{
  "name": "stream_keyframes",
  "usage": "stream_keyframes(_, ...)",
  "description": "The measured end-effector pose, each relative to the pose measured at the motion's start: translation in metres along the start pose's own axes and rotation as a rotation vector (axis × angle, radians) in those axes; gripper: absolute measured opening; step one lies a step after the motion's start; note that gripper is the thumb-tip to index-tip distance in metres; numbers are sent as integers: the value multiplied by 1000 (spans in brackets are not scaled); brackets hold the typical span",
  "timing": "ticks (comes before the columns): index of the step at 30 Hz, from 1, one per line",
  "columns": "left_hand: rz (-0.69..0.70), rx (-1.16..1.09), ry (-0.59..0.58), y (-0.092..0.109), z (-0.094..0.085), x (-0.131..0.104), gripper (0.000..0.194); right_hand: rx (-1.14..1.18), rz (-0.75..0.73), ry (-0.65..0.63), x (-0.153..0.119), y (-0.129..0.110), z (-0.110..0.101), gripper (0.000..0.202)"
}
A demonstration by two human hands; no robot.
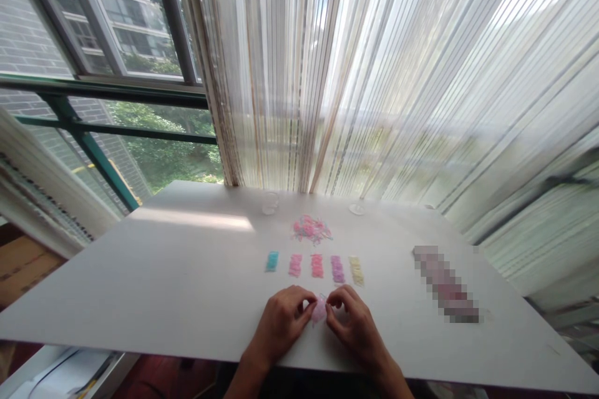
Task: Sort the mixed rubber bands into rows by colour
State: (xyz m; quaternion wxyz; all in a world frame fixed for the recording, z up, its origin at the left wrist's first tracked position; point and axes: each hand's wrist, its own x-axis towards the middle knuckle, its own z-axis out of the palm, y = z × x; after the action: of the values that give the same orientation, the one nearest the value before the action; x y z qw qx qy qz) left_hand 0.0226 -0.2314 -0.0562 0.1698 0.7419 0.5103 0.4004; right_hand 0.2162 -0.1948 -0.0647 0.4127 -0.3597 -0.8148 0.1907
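Observation:
My left hand point(284, 317) and my right hand point(353, 319) meet near the table's front edge. Thumb and fingers of both are pinched on opposite sides of a small pale pink, partly see-through bundle point(319, 310); its exact kind is too blurred to tell. Just beyond my hands lie small coloured strips in a row: teal point(272, 261), pink point(295, 265), coral red point(317, 265), purple point(337, 269) and pale yellow point(356, 270). Farther back is a loose heap point(311, 229) of thin, mostly pink pieces with some bluish ones.
A clear round container point(270, 203) stands at the back of the white table point(187, 299), with a clear flat disc point(357, 209) to its right. A pixelated long object point(447, 285) lies on the right side. Striped curtains point(281, 75) and a window border the far edge.

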Motion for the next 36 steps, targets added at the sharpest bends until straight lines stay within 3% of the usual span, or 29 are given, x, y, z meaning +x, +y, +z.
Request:
stream_keyframes(31, 13, 148, 26, -2, 4, 0, 10, -24, 24, 1, -1, 7, 4, 12)
stream_keyframes(36, 52, 199, 60, -3, -6, 3, 10, -18, 34, 16, 0, 5, 3, 8)
